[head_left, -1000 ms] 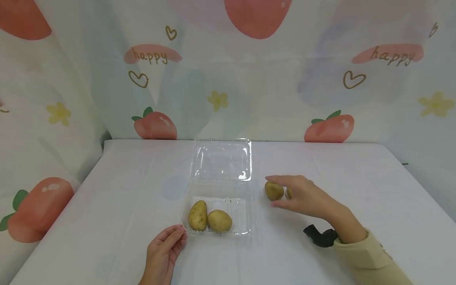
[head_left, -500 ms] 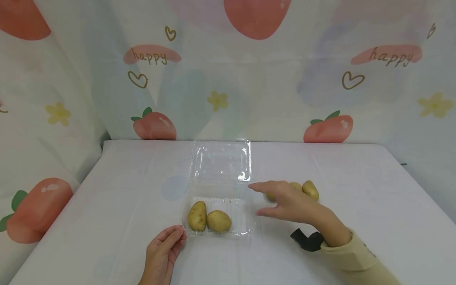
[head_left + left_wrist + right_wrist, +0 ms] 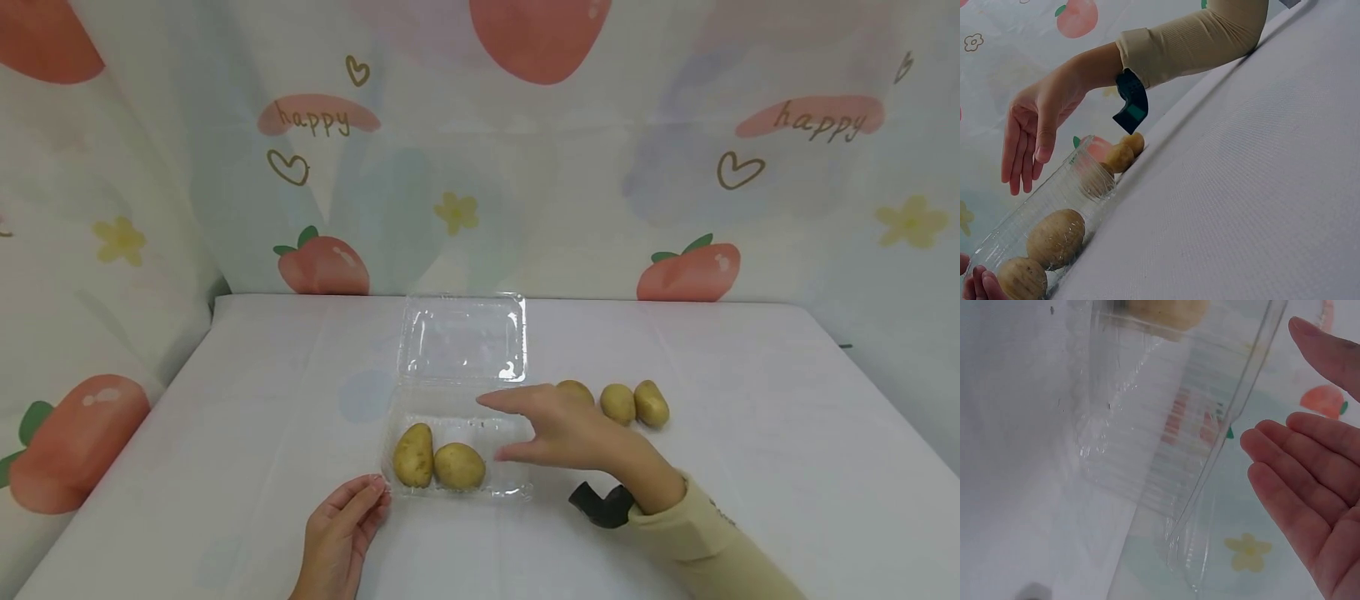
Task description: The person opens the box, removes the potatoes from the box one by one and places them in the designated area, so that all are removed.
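A clear plastic clamshell box lies with its lid folded back. Inside sit a long potato and a rounder potato, side by side on the left. My left hand pinches the box's near left corner between thumb and fingers. Over the box's right part hovers my right hand, thumb and fingers spread apart. In the right wrist view, the right hand holds nothing and is apart from the box wall.
On the table, right of the box, lie a partly hidden potato, a middle potato and a right-hand potato. A black wrist mount hangs beneath the right wrist. A printed cloth stands behind.
My right hand has moved left from beside the loose potatoes to above the box, bringing those potatoes into fuller view. The left hand keeps its grip on the corner.
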Motion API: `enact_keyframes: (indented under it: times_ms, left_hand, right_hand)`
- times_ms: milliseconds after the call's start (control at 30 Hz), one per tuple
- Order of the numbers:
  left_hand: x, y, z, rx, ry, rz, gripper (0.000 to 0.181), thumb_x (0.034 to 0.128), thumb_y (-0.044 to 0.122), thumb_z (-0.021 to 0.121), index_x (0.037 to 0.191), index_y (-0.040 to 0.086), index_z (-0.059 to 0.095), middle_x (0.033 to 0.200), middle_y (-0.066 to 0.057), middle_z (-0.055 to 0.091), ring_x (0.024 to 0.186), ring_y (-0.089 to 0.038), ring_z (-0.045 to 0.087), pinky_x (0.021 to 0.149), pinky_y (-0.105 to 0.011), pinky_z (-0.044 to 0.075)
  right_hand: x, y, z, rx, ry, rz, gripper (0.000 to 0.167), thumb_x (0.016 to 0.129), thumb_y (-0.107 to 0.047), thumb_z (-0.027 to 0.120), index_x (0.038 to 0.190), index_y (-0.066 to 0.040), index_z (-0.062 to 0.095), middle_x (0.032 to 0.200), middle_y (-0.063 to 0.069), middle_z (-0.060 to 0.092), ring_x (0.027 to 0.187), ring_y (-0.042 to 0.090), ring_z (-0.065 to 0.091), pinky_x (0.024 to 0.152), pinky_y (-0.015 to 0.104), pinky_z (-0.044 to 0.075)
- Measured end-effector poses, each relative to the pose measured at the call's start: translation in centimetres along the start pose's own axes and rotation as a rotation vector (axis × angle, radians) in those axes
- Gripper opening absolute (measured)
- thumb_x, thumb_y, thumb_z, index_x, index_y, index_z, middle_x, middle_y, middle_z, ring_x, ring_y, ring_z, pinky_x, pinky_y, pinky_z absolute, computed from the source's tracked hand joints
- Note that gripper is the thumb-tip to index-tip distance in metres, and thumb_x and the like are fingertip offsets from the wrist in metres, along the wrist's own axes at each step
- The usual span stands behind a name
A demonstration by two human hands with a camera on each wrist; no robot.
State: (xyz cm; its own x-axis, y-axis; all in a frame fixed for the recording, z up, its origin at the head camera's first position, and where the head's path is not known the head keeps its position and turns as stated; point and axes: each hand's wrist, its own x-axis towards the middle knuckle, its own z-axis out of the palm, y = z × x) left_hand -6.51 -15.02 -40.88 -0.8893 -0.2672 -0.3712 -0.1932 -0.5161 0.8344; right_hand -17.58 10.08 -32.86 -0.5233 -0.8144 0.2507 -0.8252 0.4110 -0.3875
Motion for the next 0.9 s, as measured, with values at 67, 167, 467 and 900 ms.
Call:
enact_keyframes:
  times_ms: [67,167,467,900]
  left_hand:
    - [0.0,0.0,0.0,0.0,-0.001,0.002,0.003,0.0863,0.006,0.063,0.089,0.005,0.063,0.085,-0.003,0.063,0.08,-0.011,0.061,0.074,-0.021,0.05]
    - [0.0,-0.1,0.0,0.001,-0.004,-0.003,0.004,0.0864,0.008,0.063,0.089,0.005,0.063,0.085,-0.003,0.062,0.079,-0.011,0.06,0.073,-0.021,0.05]
    - [0.1,0.0,0.0,0.012,0.007,-0.008,0.006,0.0859,0.009,0.064,0.091,0.005,0.062,0.086,-0.002,0.062,0.08,-0.011,0.06,0.074,-0.021,0.05]
    - [0.1,0.0,-0.1,0.024,0.004,-0.007,0.008,0.0863,0.01,0.063,0.092,0.004,0.062,0.086,-0.002,0.062,0.08,-0.011,0.06,0.074,-0.021,0.05]
  right_hand:
    - [0.4,-0.1,0.3,0.045,-0.016,-0.017,0.056,0.077,-0.024,0.076,0.123,0.001,0.055,0.121,0.009,0.058,0.111,0.019,0.054,0.091,0.032,0.044]
    - [0.9,-0.1,0.8,0.076,-0.036,-0.049,0.056,0.076,-0.02,0.076,0.122,0.003,0.055,0.121,0.011,0.058,0.112,0.021,0.053,0.093,0.031,0.042]
    - [2.0,-0.4,1.9,0.099,-0.109,-0.037,0.054,0.077,-0.02,0.075,0.122,0.004,0.055,0.121,0.011,0.058,0.113,0.019,0.052,0.095,0.029,0.041]
    - [2.6,-0.7,3.0,0.121,-0.178,0.016,0.054,0.078,-0.021,0.074,0.123,0.003,0.054,0.123,0.011,0.056,0.115,0.019,0.051,0.096,0.028,0.039]
